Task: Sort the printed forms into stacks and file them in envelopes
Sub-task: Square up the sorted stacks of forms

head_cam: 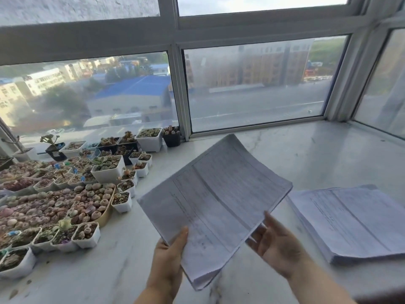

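Observation:
I hold a thick sheaf of printed forms [217, 202] up in the air over the marble windowsill [306, 154], tilted and slightly bowed. My left hand [168, 262] grips its near left corner, thumb lying on the top sheet. My right hand [278, 244] is at the near right edge, with the thumb up against the edge and the fingers under the sheaf. A second, thicker stack of forms [352, 222] lies flat on the sill to the right. No envelope is in view.
Many small white and black pots of succulents [65, 194] crowd the left of the sill, reaching close to the sheaf's left corner. A window frame [182, 95] runs along the back and right. Bare marble lies beyond the sheaf.

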Tool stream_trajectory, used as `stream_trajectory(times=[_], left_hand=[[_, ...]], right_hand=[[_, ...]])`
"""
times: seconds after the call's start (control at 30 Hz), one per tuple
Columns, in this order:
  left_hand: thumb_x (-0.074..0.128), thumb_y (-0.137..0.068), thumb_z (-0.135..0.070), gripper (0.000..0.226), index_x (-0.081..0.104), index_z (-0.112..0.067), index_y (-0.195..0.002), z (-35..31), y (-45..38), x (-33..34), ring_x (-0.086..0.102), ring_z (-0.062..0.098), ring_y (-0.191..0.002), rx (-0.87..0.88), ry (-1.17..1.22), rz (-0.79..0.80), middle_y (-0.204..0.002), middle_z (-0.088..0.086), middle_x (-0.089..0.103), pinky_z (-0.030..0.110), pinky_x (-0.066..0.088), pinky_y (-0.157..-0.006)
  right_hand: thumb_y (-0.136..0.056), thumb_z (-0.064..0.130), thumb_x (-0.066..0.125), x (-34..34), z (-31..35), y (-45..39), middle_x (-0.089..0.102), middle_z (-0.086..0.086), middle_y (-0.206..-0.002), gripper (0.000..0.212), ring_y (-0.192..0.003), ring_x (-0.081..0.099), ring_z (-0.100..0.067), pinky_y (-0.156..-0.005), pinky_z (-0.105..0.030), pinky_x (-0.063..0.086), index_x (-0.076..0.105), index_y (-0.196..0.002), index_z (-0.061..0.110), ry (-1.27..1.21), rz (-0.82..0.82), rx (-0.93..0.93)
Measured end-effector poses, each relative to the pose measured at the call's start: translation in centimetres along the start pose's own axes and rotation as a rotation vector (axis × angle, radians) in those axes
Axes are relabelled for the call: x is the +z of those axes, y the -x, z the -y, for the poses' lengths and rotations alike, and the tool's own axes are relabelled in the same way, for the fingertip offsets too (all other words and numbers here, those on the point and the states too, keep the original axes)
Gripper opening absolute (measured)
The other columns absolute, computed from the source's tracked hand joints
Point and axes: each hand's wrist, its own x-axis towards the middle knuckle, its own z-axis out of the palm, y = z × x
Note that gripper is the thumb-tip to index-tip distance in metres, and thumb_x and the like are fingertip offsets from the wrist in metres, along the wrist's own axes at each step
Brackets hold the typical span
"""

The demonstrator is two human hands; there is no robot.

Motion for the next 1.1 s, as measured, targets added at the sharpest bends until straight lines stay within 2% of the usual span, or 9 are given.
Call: stream_trajectory(times=[0.13, 0.23, 0.4, 0.47, 0.63, 0.77, 0.9, 1.0, 1.1], left_hand=[[0.079, -0.060, 0.003, 0.040, 0.068, 0.001, -0.098, 2.1, 0.9, 0.9, 0.071, 0.031, -0.077, -0.014, 0.025, 0.006, -0.094, 0.020, 0.072, 0.035, 0.057, -0.058], [0.068, -0.066, 0.003, 0.037, 0.066, 0.001, -0.103, -1.0, -0.6, -1.9, 0.071, 0.024, -0.075, -0.008, 0.009, 0.043, -0.098, 0.018, 0.072, 0.031, 0.058, -0.059], [0.077, -0.067, 0.003, 0.038, 0.070, 0.004, -0.104, -5.4, -3.0, -2.7, 0.069, 0.032, -0.092, -0.136, -0.377, 0.427, -0.106, 0.027, 0.068, 0.032, 0.057, -0.068], [0.081, -0.063, 0.005, 0.035, 0.072, 0.001, -0.097, -5.3, -3.5, -0.9, 0.069, 0.033, -0.090, -0.031, -0.387, 0.357, -0.103, 0.026, 0.069, 0.033, 0.058, -0.070], [0.079, -0.072, -0.007, 0.005, 0.076, -0.010, -0.072, -3.2, -4.3, 2.7, 0.064, 0.019, -0.068, 0.344, -0.388, -0.012, -0.074, 0.010, 0.072, 0.041, 0.056, -0.068], [0.084, -0.063, -0.023, 0.016, 0.073, -0.015, -0.070, -3.2, -4.4, 3.1, 0.057, 0.002, -0.054, 0.532, -0.445, -0.075, -0.059, -0.006, 0.067, 0.019, 0.049, -0.051], [0.088, -0.062, -0.015, 0.015, 0.075, -0.016, -0.071, -2.9, -4.7, 2.0, 0.061, 0.003, -0.058, 0.489, -0.450, -0.026, -0.065, 0.002, 0.072, 0.017, 0.051, -0.053], [0.080, -0.063, -0.020, 0.019, 0.068, -0.006, -0.060, -2.0, -4.7, 2.4, 0.052, 0.003, -0.053, 0.456, -0.537, -0.064, -0.056, -0.004, 0.064, 0.017, 0.045, -0.050], [0.081, -0.069, -0.016, 0.011, 0.071, -0.013, -0.065, -2.2, -4.9, 4.1, 0.055, 0.003, -0.056, 0.473, -0.440, -0.156, -0.058, -0.005, 0.065, 0.023, 0.050, -0.054]], right_hand=[[-0.091, 0.006, 0.058, 3.0, -2.9, -0.5, 0.073, -0.020, -0.099, 0.018, -0.081, 0.073, -0.036, -0.055, -0.044, 0.060, 0.066, -0.106, 0.002, 0.045, -0.105, -0.065], [-0.082, 0.007, 0.064, 2.2, 0.5, -0.6, 0.072, -0.019, -0.107, 0.031, -0.091, 0.071, -0.037, -0.062, -0.042, 0.060, 0.066, -0.113, 0.003, 0.184, -0.050, -0.141], [-0.072, 0.009, 0.075, 1.7, 4.8, -0.8, 0.069, -0.019, -0.115, 0.038, -0.104, 0.067, -0.037, -0.076, -0.038, 0.059, 0.073, -0.111, 0.009, 0.488, 0.189, -0.115], [-0.072, 0.011, 0.073, 2.4, 4.2, -1.1, 0.071, -0.018, -0.110, 0.033, -0.101, 0.069, -0.034, -0.076, -0.034, 0.058, 0.076, -0.104, 0.012, 0.594, 0.202, -0.182], [-0.071, 0.011, 0.082, 3.9, 2.0, -2.0, 0.073, -0.022, -0.094, 0.025, -0.085, 0.068, -0.029, -0.071, -0.036, 0.055, 0.075, -0.091, -0.001, 0.686, 0.051, -0.460], [-0.074, 0.024, 0.080, 4.7, 3.3, -2.2, 0.073, -0.020, -0.094, 0.030, -0.084, 0.070, -0.024, -0.070, -0.032, 0.056, 0.074, -0.093, 0.001, 0.729, 0.055, -0.540], [-0.072, 0.015, 0.082, 3.1, 2.9, -2.2, 0.076, -0.008, -0.094, 0.021, -0.090, 0.072, -0.020, -0.073, -0.028, 0.058, 0.078, -0.093, 0.014, 0.779, 0.029, -0.517], [-0.078, 0.007, 0.074, 3.0, 1.7, -2.8, 0.076, -0.011, -0.090, 0.004, -0.086, 0.069, -0.022, -0.077, -0.041, 0.056, 0.076, -0.081, 0.008, 0.710, -0.101, -0.499], [-0.071, 0.028, 0.073, 4.6, 1.8, -2.9, 0.071, -0.012, -0.080, 0.030, -0.075, 0.062, -0.021, -0.069, -0.042, 0.050, 0.071, -0.080, -0.001, 0.722, -0.095, -0.554]])
